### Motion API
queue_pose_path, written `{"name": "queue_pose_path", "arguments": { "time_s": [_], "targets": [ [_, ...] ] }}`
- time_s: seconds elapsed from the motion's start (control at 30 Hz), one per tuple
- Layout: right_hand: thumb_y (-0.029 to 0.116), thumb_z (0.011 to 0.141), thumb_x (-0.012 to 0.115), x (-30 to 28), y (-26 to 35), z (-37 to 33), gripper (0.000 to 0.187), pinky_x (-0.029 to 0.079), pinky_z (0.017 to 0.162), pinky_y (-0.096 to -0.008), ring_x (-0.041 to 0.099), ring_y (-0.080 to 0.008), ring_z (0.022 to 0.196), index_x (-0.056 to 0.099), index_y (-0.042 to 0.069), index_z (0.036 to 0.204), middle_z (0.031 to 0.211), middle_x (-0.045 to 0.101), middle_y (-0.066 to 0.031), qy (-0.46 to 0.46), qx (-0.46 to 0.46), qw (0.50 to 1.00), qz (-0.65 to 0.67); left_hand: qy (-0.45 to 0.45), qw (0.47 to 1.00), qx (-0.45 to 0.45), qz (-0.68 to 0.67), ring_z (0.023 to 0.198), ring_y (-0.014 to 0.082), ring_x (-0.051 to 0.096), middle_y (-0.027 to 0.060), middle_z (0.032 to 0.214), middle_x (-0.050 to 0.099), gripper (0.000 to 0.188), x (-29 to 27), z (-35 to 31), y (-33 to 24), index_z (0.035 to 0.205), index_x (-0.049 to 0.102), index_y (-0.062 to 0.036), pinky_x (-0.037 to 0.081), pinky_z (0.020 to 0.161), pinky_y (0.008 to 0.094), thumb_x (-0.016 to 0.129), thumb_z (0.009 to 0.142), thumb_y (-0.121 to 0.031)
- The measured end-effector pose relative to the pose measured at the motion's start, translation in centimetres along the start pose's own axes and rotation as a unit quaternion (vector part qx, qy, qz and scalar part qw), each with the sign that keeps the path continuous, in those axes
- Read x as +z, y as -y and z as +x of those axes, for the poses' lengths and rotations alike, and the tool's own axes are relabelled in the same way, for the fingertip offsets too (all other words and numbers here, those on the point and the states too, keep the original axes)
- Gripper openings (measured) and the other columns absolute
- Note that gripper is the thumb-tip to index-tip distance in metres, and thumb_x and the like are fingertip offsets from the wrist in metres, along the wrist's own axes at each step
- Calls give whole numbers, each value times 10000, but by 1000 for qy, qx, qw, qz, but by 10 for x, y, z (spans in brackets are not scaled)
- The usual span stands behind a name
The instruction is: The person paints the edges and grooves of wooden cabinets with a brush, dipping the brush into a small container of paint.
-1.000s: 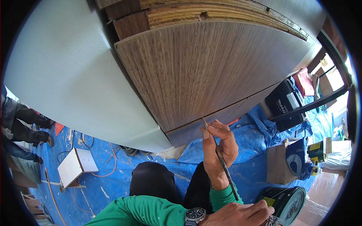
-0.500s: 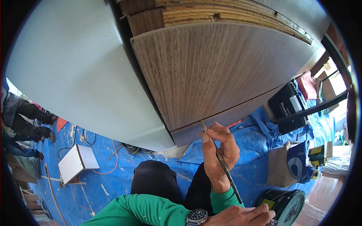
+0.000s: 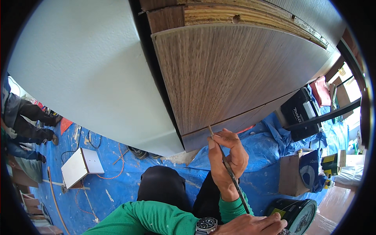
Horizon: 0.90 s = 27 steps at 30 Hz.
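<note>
My right hand (image 3: 229, 158) grips a thin, dark-handled paintbrush (image 3: 231, 174) in a pen-like hold. Its pale tip meets the lower edge of a brown wood-grain panel (image 3: 235, 74), by the narrow seam above the bottom strip (image 3: 223, 133). Low in the picture, my left hand (image 3: 252, 225) reaches across, a watch (image 3: 206, 225) on its wrist. Its fingers are bent together beside a dark bucket (image 3: 291, 213); a small patterned object shows under them, too cut off to name.
A white panel (image 3: 86, 78) stands at the left. Blue sheeting (image 3: 129, 184) covers the floor, with a white box (image 3: 80, 168) and cords on it. At right are a black tool case (image 3: 299, 113) and a wooden box (image 3: 290, 176). Other people's legs (image 3: 31, 117) show far left.
The view has shifted slightly, so the panels sit a little farther right. The brush tip has moved slightly left along the seam; both hands keep their holds.
</note>
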State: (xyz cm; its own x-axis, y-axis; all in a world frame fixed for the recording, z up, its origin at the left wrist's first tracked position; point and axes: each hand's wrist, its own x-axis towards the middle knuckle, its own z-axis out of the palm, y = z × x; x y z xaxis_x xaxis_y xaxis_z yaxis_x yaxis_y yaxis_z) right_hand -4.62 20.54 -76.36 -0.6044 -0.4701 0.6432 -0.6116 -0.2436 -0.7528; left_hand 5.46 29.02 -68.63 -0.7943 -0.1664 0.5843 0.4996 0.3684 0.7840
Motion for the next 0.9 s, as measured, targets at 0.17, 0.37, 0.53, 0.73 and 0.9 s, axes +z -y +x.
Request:
{"name": "queue_pose_path", "arguments": {
  "time_s": [0.17,0.37,0.53,0.73,0.9],
  "targets": [
    [-64,848,764,2,7,0,158,533,1064,-526,758,-257,915,702,5,975,937,778,-131,68,-24,997,32,26,999,-2,36,692,274,666,157,1054,569,640,-1,-4,0,1290,514,-12,532,487,359,795,746,-197],
    [-72,803,771,1,-3,-3,184,566,1007,-511,766,-270,891,720,23,953,917,765,-120,-5,-6,999,41,-3,1000,8,-3,724,275,677,159,1070,564,669,-6,1,-3,1288,520,-17,537,498,361,821,721,-207],
    [-64,810,771,4,-2,-5,178,564,1015,-518,769,-274,896,727,21,960,911,770,-131,59,-17,994,94,5,1000,-13,10,765,277,699,134,1053,590,671,0,1,1,1278,532,-17,559,539,374,856,749,-273],
    [-38,871,785,-32,-15,-24,160,553,1029,-454,759,-239,930,714,4,1009,897,770,-120,30,79,989,122,-35,999,-8,-18,773,298,709,119,1024,637,672,1,18,1,1251,561,-8,577,582,393,897,757,-316],
    [-46,939,781,-89,-1,-42,167,551,852,-291,708,-140,907,678,20,1053,965,755,-106,-86,290,933,196,-93,995,-17,36,863,318,740,118,1047,669,673,3,38,-4,1261,579,-40,604,675,412,915,740,-301]
  ]
}}
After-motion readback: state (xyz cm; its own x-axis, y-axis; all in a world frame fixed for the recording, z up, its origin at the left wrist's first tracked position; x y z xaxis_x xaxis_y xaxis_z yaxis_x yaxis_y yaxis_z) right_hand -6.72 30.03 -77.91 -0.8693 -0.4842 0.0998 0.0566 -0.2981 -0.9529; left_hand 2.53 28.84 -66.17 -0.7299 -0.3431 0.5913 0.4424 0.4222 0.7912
